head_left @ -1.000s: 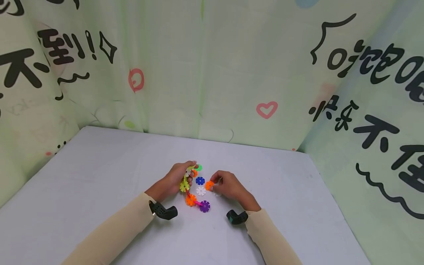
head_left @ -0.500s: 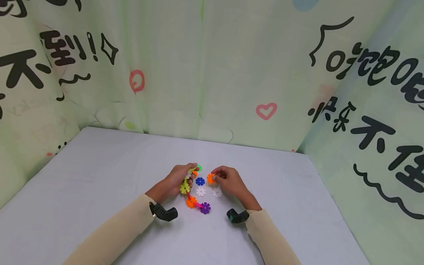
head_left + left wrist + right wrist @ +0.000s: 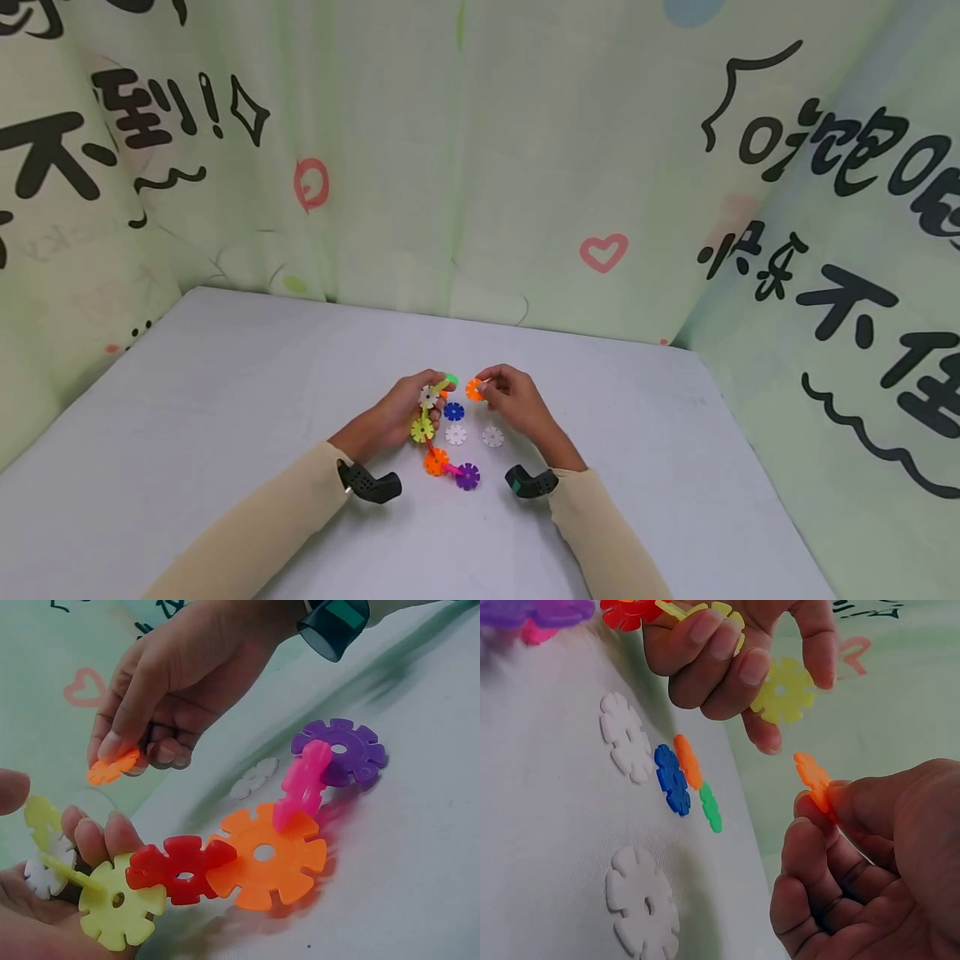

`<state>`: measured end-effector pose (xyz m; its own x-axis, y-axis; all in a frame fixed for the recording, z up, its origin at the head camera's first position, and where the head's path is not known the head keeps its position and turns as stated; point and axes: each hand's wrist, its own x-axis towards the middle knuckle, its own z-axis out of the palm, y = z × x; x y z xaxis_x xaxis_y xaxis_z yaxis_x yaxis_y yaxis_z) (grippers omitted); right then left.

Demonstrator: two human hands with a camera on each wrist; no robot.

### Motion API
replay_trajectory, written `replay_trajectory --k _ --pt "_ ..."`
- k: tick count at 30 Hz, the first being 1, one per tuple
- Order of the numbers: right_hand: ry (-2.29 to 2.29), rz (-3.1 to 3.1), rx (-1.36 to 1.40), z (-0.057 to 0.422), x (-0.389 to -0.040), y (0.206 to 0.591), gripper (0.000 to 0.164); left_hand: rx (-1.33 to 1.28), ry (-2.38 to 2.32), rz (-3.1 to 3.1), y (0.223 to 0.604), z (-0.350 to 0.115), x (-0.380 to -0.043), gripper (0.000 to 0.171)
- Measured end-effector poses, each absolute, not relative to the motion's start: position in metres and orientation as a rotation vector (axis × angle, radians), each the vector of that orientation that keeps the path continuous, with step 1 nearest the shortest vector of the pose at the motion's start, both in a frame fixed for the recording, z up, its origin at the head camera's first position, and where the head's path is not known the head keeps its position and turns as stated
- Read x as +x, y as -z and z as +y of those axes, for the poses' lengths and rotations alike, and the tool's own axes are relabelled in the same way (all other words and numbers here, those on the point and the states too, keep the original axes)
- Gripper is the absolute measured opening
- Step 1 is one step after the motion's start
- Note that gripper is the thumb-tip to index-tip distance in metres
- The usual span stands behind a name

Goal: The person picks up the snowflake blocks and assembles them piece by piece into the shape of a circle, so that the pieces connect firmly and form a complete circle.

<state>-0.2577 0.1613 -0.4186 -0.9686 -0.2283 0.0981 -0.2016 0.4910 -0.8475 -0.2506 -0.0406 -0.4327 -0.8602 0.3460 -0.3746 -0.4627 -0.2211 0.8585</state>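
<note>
My left hand grips a chain of slotted plastic snowflake discs near one end. In the left wrist view a yellow disc, red disc, orange disc, pink disc and purple disc trail from it. A white disc lies within the fingers. At the chain's top end, another yellow disc sticks up between thumb and forefinger. Thumb and fingertips of my right hand pinch a loose orange disc, apart from the chain and facing that yellow disc.
Loose on the white-covered table lie a blue disc, another orange disc, a green disc and two white discs. A printed curtain hangs behind the table.
My right hand has moved away from my body with the orange disc, uncovering a white disc on the table. The chain in my left hand has shifted slightly toward me.
</note>
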Motion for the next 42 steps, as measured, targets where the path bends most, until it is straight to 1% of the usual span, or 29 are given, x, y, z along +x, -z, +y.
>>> replay_trajectory --k 6,15,22,26,28,35,37,42 --pt "1.569 2.68 -0.416 0.156 -0.258 0.418 0.013 -0.135 -2.081 1.604 0.431 -0.039 -0.249 0.04" --pt "1.629 2.701 -0.473 0.149 -0.26 0.414 0.013 -0.103 -2.045 1.633 0.43 -0.037 -0.25 0.043" --pt "1.635 2.688 -0.478 0.146 -0.26 0.414 0.014 -0.085 -2.045 1.646 0.427 -0.035 -0.248 0.04" --pt "1.62 2.687 -0.489 0.144 -0.258 0.414 0.015 -0.074 -2.032 1.644 0.428 -0.036 -0.247 0.042" --pt "1.603 2.678 -0.503 0.144 -0.257 0.414 0.017 -0.07 -2.032 1.647 0.428 -0.036 -0.247 0.042" --pt "1.527 2.58 -0.613 0.145 -0.254 0.416 0.034 -0.062 -2.065 1.639 0.43 -0.036 -0.246 0.044" --pt "1.538 2.564 -0.608 0.144 -0.252 0.417 0.034 -0.06 -2.073 1.618 0.431 -0.037 -0.246 0.043" --pt "1.552 2.543 -0.641 0.142 -0.249 0.42 0.033 -0.061 -2.08 1.607 0.432 -0.038 -0.243 0.034"
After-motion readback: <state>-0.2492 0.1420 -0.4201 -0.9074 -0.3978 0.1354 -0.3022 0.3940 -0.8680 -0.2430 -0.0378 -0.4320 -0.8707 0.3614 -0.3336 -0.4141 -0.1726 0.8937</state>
